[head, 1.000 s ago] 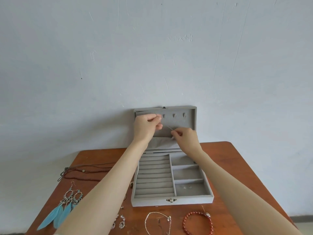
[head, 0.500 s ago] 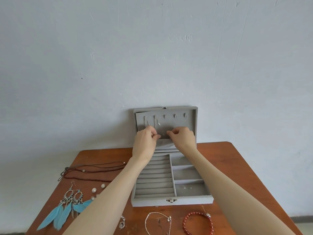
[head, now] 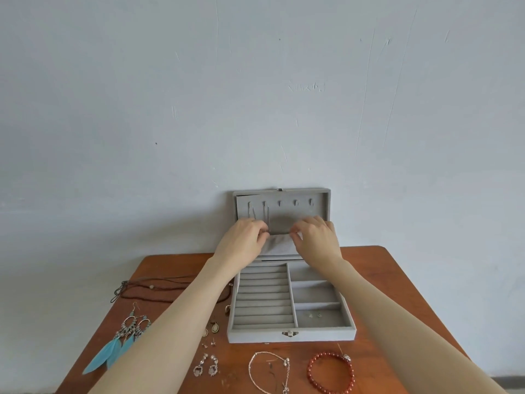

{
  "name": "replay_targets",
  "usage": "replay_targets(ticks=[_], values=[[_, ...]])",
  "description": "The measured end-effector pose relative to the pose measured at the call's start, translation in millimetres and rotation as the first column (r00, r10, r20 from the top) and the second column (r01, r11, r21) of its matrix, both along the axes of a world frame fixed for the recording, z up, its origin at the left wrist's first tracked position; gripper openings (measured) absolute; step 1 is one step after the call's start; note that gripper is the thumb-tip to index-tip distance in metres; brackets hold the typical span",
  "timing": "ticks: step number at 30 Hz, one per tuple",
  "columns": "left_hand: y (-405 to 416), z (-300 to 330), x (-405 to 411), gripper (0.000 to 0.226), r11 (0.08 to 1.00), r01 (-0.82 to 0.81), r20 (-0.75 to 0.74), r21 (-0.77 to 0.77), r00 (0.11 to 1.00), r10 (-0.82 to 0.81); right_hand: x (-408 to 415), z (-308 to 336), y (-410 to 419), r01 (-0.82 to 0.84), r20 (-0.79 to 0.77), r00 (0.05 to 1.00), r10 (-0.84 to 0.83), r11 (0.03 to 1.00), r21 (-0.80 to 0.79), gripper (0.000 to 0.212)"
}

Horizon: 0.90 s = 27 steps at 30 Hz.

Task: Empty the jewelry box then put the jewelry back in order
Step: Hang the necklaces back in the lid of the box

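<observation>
The grey velvet jewelry box stands open on the table, its lid leaning against the wall. A thin silver necklace hangs from the left hooks inside the lid. My left hand pinches the chain's lower end at the top of the lid pocket. My right hand pinches the pocket's upper edge. A pair of tiny studs lies in the front right compartment; the ring rolls hold nothing.
On the wooden table lie blue feather earrings, dark cord necklaces, small oval earrings, silver drop earrings, a silver bracelet and a red bead bracelet. The wall is right behind the box.
The chain, held stretched between both hands a second ago, now hangs on the lid hooks. Both hands have dropped from the hooks to the pocket's top edge.
</observation>
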State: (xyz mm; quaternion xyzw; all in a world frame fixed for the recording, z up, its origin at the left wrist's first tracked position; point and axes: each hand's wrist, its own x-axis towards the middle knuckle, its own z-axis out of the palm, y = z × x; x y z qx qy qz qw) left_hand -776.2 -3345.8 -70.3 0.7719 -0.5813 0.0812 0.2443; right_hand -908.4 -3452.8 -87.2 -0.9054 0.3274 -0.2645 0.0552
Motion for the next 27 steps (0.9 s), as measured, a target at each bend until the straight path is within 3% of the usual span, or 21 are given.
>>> replay_targets(ticks=[3, 9, 18, 23, 27], values=[[19, 7, 2, 0.028, 1.000, 0.014, 0.110, 0.000, 0.994, -0.014, -3, 9, 14, -0.046, -0.022, 0.999, 0.045, 0.999, -0.002, 0.027], [84, -15, 14, 0.027, 0.999, -0.035, 0.186, 0.005, 0.982, 0.033, 3, 3, 58, -0.182, -0.075, 0.980, 0.184, 0.983, 0.036, 0.031], [137, -39, 72, 0.033, 0.943, -0.200, 0.113, 0.266, 0.978, 0.175, 61, -11, 111, -0.316, -0.241, 0.915, 0.325, 0.946, 0.076, 0.029], [141, -58, 89, 0.046, 0.879, -0.121, -0.016, 0.461, 0.989, 0.144, 96, -17, 126, -0.307, -0.332, 0.887, 0.321, 0.947, 0.094, 0.027], [140, -75, 96, 0.050, 0.826, -0.103, -0.011, 0.555, 0.991, 0.131, 113, -19, 124, -0.216, -0.494, 0.841, 0.220, 0.974, 0.066, 0.025]])
